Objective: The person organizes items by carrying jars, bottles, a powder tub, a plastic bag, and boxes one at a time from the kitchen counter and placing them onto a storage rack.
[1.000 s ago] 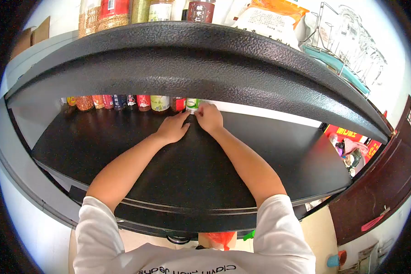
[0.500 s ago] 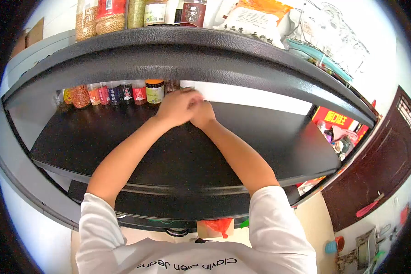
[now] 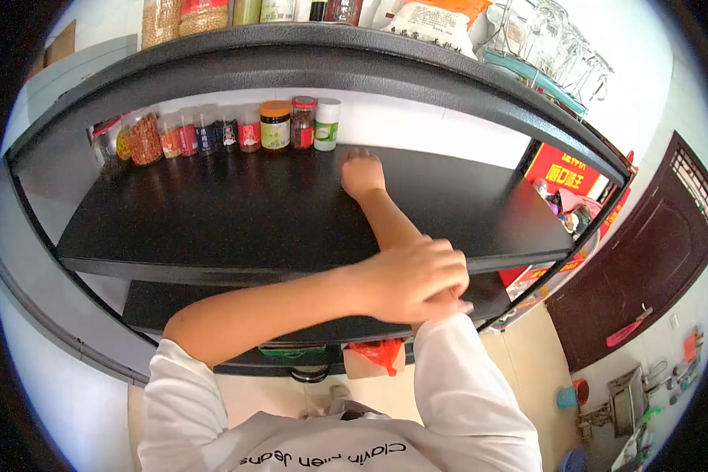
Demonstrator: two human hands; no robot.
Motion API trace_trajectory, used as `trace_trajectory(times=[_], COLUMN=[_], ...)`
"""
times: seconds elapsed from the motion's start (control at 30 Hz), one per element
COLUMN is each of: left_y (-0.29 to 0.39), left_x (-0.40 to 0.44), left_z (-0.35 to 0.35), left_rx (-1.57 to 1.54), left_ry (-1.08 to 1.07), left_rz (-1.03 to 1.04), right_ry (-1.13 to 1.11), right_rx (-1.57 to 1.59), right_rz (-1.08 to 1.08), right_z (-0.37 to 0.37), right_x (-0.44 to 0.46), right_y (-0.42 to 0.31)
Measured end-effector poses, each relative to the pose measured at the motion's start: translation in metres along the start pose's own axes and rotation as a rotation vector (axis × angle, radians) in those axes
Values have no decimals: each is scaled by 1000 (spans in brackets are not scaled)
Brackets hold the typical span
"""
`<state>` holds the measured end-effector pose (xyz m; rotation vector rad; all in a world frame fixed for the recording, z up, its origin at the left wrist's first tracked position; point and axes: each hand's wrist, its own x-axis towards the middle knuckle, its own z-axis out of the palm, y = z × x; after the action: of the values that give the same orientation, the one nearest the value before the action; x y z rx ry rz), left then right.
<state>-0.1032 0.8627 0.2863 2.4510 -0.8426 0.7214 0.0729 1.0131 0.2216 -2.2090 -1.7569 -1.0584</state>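
Note:
My right hand (image 3: pixel 362 171) rests on the black shelf (image 3: pixel 291 212), its fingers curled, just right of a white jar with a green label (image 3: pixel 327 124). Whether anything is inside its fingers is hidden. Across my right forearm lies my left hand (image 3: pixel 421 279), its fingers bent around the arm near the elbow. Left of the white jar stand a red-lidded jar (image 3: pixel 303 124), an orange-lidded jar (image 3: pixel 275 127) and several smaller jars (image 3: pixel 205 134) in a row along the back.
Above hangs the upper shelf edge (image 3: pixel 330 67), with jars, bags and a glass rack (image 3: pixel 535 71) on it. Red packaging (image 3: pixel 562 169) stands beyond the right side. A lower shelf (image 3: pixel 173 307) lies beneath, and a red bag (image 3: pixel 379 354) sits below it.
My left hand has moved from beside my right hand back to my right forearm. My right hand has shifted slightly right of the white jar. The view has tilted, showing the jars whole.

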Motion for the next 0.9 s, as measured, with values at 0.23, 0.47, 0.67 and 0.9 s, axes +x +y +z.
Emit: trace_trajectory(times=[0.23,0.47,0.67,0.9], left_y=[8,76,138,102], left_x=[-16,5,39,92], left_z=[-2,35,67,126], left_rx=[168,-171,-567,153], left_ry=[159,1,-63,60], left_rz=[-30,17,247,185], right_ry=[-10,-37,-38,275], right_rx=[-10,9,59,192], right_rz=[21,55,-57,-34], right_z=[-24,-47,-73,-100], right_x=[-22,-44,-84,-178], right_y=[-7,-8,7,62])
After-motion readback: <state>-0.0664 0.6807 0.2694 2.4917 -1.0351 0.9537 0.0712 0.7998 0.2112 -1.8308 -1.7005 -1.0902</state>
